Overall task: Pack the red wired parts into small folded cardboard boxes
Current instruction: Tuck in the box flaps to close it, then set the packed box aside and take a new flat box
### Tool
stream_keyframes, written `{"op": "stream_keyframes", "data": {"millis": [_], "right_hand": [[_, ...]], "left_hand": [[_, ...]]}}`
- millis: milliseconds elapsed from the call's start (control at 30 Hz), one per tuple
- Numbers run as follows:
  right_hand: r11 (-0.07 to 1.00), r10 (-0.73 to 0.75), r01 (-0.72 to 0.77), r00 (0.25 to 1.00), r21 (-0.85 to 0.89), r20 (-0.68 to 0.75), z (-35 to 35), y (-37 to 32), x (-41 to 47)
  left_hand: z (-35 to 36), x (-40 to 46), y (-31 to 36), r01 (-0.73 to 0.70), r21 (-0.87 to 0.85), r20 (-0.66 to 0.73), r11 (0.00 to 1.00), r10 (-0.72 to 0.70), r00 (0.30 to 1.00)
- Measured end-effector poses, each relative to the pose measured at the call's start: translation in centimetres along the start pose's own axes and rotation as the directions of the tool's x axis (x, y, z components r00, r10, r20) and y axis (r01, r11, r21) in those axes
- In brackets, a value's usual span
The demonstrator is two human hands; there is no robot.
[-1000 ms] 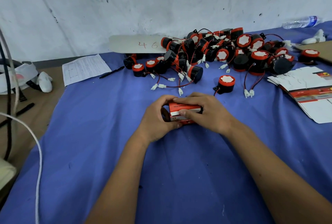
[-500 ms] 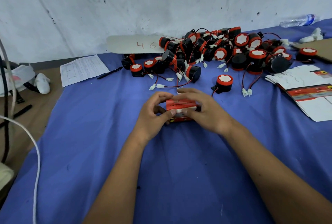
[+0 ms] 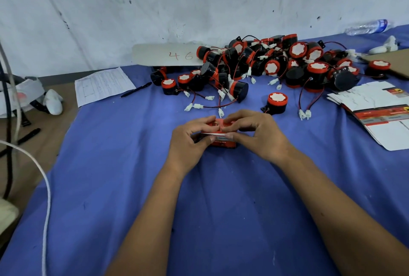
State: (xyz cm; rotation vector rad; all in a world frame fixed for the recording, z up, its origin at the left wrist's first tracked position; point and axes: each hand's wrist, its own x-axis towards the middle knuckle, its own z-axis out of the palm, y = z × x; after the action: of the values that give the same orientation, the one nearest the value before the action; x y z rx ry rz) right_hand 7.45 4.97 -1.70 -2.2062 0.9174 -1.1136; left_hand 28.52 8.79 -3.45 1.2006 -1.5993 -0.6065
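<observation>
Gripping a small red box point(image 3: 218, 135) from both sides, the left hand point(image 3: 188, 140) and right hand point(image 3: 257, 135) pinch it with curled fingers at mid-counter point(image 3: 221, 198). Just beyond them sits a lone red part point(image 3: 276, 103), with the big pile of parts point(image 3: 265, 65) farther back and flat box blanks point(image 3: 376, 109) off right.

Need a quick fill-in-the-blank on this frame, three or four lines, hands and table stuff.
1. Both hands, left hand and right hand, hold one small red ____.
2. The table is covered by a ____ cloth.
3. The card by the wall shows the number ____.
4. The pen lies beside a sheet of ____.

Missing words: box; blue; 46; paper
</observation>
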Motion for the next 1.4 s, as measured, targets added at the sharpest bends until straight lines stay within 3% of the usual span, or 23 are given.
{"op": "stream_keyframes", "data": {"millis": [133,333,467,533,633,767,867,933,1000,1100,1200,1300,1400], "right_hand": [[0.993,-0.038,0.041,0.999,-0.108,0.028,0.2,-0.2,-0.4],[0.985,-0.045,0.042,0.999,-0.17,-0.014,1.1,0.1,-0.7],[0.974,0.029,-0.024,0.999,-0.226,0.021,1.2,-1.1,-0.5],[0.966,0.007,0.011,0.998,-0.258,0.069,0.5,-2.3,-0.3],[0.936,-0.026,0.041,0.998,-0.35,0.049,-3.5,-4.2,-1.6],[0.884,0.038,-0.133,0.976,-0.449,-0.215,-12.8,-7.4,-5.3],[0.806,0.049,-0.307,0.887,-0.507,-0.458,-22.0,-10.7,-10.1],[0.694,0.09,-0.487,0.789,-0.53,-0.607,-28.1,-13.3,-14.2],[0.561,0.097,-0.663,0.647,-0.495,-0.756,-33.4,-15.7,-18.6],[0.406,0.046,-0.85,0.385,-0.335,-0.922,-38.9,-18.5,-24.6],[0.253,0.144,-0.949,0.229,-0.188,-0.963,-41.2,-19.7,-28.6],[0.223,0.108,-0.964,0.168,-0.141,-0.98,-41.3,-19.7,-29.2],[0.308,0.031,-0.933,0.205,-0.186,-0.978,-39.6,-18.5,-26.5]], "left_hand": [[0.1,0.1,-0.2,-0.047,0.191,-0.009,0.98,0.05,0.999],[0.5,-0.2,0.0,-0.017,0.156,0.002,0.988,0.017,1.0],[0.4,0.0,0.3,-0.028,0.156,0.019,0.987,0.025,1.0],[0.2,0.1,0.6,-0.045,0.168,0.03,0.985,0.041,0.999],[2.3,0.7,2.8,-0.016,-0.037,0.075,0.999,0.019,0.997],[9.2,2.7,10.3,-0.157,-0.288,0.083,0.945,0.188,0.979],[17.1,4.0,17.8,-0.218,-0.42,0.147,0.881,0.303,0.941],[22.9,3.7,23.1,-0.18,-0.522,0.221,0.834,0.336,0.915],[28.1,2.4,28.4,-0.133,-0.579,0.329,0.805,0.38,0.864],[33.8,-0.3,34.4,-0.193,-0.591,0.42,0.783,0.503,0.756],[37.6,-2.6,37.2,-0.25,-0.569,0.469,0.783,0.559,0.684],[39.3,-3.7,37.1,-0.294,-0.537,0.461,0.79,0.568,0.682],[39.3,-3.5,34.8,-0.241,-0.508,0.444,0.827,0.492,0.749]]}}
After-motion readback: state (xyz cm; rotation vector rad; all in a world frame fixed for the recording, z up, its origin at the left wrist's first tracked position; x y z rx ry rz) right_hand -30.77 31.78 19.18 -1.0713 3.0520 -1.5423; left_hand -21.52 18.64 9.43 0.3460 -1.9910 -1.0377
